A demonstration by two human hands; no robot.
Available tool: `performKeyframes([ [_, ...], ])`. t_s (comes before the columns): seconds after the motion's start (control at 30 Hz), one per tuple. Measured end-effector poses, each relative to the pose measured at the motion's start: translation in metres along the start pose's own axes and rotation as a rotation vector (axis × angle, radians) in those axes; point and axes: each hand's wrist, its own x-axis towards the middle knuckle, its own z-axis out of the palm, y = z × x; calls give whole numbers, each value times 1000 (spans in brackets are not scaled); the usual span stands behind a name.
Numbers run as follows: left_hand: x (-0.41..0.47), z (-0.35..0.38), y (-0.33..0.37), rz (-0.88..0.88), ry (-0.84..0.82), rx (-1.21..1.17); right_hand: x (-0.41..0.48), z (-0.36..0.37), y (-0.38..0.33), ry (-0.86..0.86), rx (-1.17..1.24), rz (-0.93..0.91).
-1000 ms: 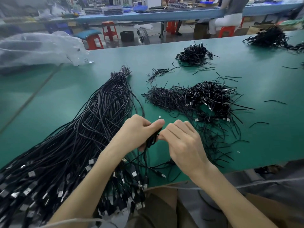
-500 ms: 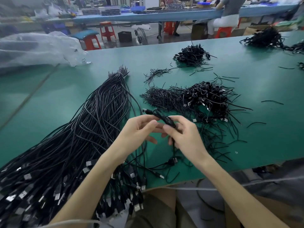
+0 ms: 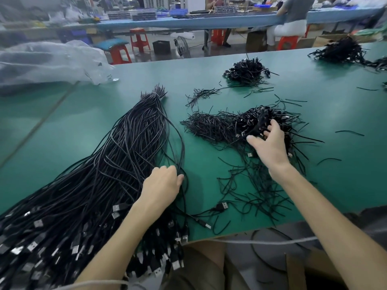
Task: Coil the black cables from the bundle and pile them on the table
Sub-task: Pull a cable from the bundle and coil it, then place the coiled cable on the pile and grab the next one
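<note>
On the near half of the green table [image 3: 62,126], the bundle [image 3: 117,164] of black cables runs from a gathered tip at about 11 o'clock down to a spill of metal plugs at 7 o'clock, right by the table's edge. The left hand [image 3: 161,185] is on the bundle's right flank, fingers curled round a strand or two, thumb closing against them; it looks like it's picking one out. These cables look light, thin and floppy with a little spring, so I'd expect a coil to loosen if let go, and the smooth jacket may slip. The best hold, I'd say, is near a plug, where there's something solid to pinch. Draw the strand along the bundle, not across it, or it'll snag its neighbours. At 2 o'clock the right hand [image 3: 270,143] is spread wide, fingertips down on the pile [image 3: 240,124] of coiled cables, with nothing clearly in its grasp. Short black ties [image 3: 257,197] lie scattered around that pile. One loose cable [image 3: 222,206] lies at 5 o'clock, between the arms. Farther out there's a second pile [image 3: 247,70] at 1 o'clock and a clear plastic bag [image 3: 48,61] at 10.
</note>
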Motion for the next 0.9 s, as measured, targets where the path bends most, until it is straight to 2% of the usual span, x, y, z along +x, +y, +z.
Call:
performKeyframes([
  [0.17, -8, -10, -3, 79, 172, -81, -37, 21, 13, 4, -207, -261],
  [0.3, -13, -25, 5, 131, 278, 50, -64, 36, 10, -94, -292, -508],
  [0.4, -19, -30, 21, 297, 276, 59, -81, 45, 0, -246, -350, -711],
  [0.43, -21, -29, 26, 383, 246, -1, -86, 48, -4, -340, -338, -740],
  [0.5, -26, -27, 33, 507, 190, -161, -93, 52, -9, -563, -252, -682],
  [0.57, -25, -29, 29, 500, 129, -323, -96, 50, -13, -664, -192, -576],
  [0.67, -23, -35, 15, 468, 10, -521, -94, 41, -18, -667, -315, -559],
  [0.77, -25, -42, 3, 463, -66, -643, -96, 35, -15, -590, -527, -729],
  [0.83, -24, -45, -6, 439, -79, -735, -101, 30, -11, -437, -479, -747],
  [0.9, -21, -47, -15, 397, -63, -824, -102, 26, -5, -357, -284, -656],
])
